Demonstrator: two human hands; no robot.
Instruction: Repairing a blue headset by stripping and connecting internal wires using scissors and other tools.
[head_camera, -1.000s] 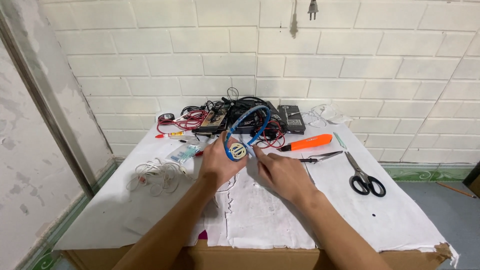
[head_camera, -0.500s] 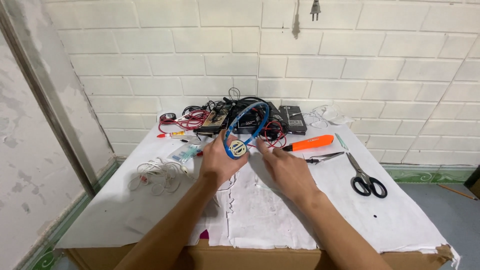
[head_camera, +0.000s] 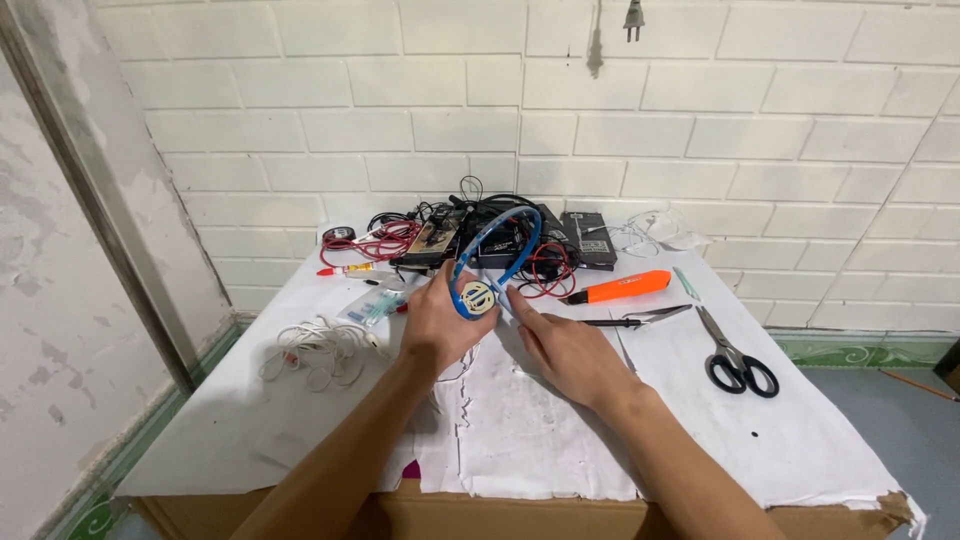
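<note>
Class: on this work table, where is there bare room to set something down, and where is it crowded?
Free: the white cover right of the right hand, below the scissors; also the near-left corner below the white cable. Crowded: the back, with tangled wires.

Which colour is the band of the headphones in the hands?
Blue; the headphones show best in the head view.

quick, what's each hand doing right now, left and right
Left hand: closed on the blue headset, gripping at its round earpiece.
Right hand: open, fingers reaching toward the earpiece; contact cannot be told.

Blue headphones, band arched upright (round earcup lowest), raised above the white-covered table
</note>
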